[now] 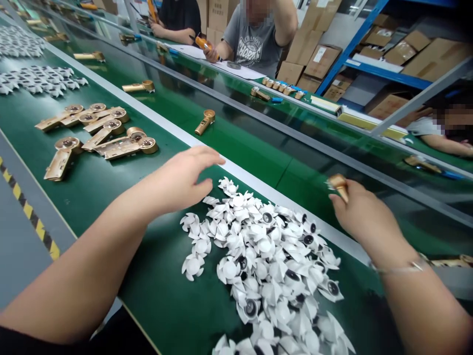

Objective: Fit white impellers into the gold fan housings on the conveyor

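My left hand (186, 178) hovers with fingers apart just above the far left edge of a heap of white fan blades (271, 268) on the green bench top (92, 187); it holds nothing. My right hand (360, 214) is closed around a gold fan body (339, 185), whose end sticks out above my fingers, over the conveyor belt (258, 143). A thin bracelet (401, 268) circles my right wrist.
Several gold fan bodies (99, 135) lie grouped at the left of the bench. Single gold bodies (205, 121) ride the belt. More white blades (37, 79) lie far left. Two people (254, 37) sit across the belt; cardboard boxes (321, 59) fill shelves behind. A yellow-black strip (27, 212) marks the bench edge.
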The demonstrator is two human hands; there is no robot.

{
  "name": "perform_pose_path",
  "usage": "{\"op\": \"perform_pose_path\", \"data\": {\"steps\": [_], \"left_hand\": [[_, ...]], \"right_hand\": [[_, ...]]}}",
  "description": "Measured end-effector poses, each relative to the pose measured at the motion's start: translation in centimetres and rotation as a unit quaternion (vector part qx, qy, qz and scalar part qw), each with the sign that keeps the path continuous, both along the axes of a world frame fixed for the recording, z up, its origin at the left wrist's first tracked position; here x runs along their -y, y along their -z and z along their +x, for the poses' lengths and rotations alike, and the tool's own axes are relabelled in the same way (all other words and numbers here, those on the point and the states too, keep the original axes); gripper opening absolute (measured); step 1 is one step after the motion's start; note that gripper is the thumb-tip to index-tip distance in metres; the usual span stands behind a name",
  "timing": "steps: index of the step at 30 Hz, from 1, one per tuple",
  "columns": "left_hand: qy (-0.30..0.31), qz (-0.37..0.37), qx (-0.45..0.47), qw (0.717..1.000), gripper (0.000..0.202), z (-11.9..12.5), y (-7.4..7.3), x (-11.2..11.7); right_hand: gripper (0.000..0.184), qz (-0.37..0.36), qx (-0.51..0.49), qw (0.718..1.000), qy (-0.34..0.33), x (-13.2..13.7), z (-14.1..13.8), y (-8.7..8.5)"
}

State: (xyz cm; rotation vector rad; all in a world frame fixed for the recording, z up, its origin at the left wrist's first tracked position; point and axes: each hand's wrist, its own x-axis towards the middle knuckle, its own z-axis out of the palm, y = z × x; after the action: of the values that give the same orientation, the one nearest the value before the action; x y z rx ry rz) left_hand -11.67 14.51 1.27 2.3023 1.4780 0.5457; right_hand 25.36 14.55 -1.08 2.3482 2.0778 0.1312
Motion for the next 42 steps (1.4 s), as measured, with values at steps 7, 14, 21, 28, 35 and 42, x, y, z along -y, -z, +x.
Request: {"op": "perform_pose_path", "data": {"steps": [7,14,21,28,35,42], "left_hand": [[0.128,-0.066,-0.127,0.981,0.058,0.4,1.9,-1.8],[0.103,-0.069,-0.187,0.974,0.042,0.5,2.9,-4.0],[-0.026,-0.072,-0.259,0.963,0.05,1.0,2.8,-3.6],[-0.121,-0.002,-0.264,0.957,0.047,0.3,4.0,-3.2],[0.105,-0.032,-0.044,0.993,0.045,0.2,4.0,-3.5],[0.152,-0.041,-0.125,0.98,0.035,0.8,2.5,-3.8]], "right_hand": [[0.065,-0.004,-0.032,0.999,0.012,3.2,2.7,0.6],[0.019,0.011,-0.152,0.986,-0.074,18.1,3.5,0.5],[0.013,0.036,-0.156,0.98,-0.121,23.0,2.2,2.3],[0.026,-0.046,-0.008,0.983,-0.178,21.5,-0.7,1.2],[0.02,-0.021,-0.033,0.985,-0.166,17.3,-1.8,-2.2],[0.014,0.106,-0.212,0.95,-0.203,12.0,-5.6,-6.2]]}}
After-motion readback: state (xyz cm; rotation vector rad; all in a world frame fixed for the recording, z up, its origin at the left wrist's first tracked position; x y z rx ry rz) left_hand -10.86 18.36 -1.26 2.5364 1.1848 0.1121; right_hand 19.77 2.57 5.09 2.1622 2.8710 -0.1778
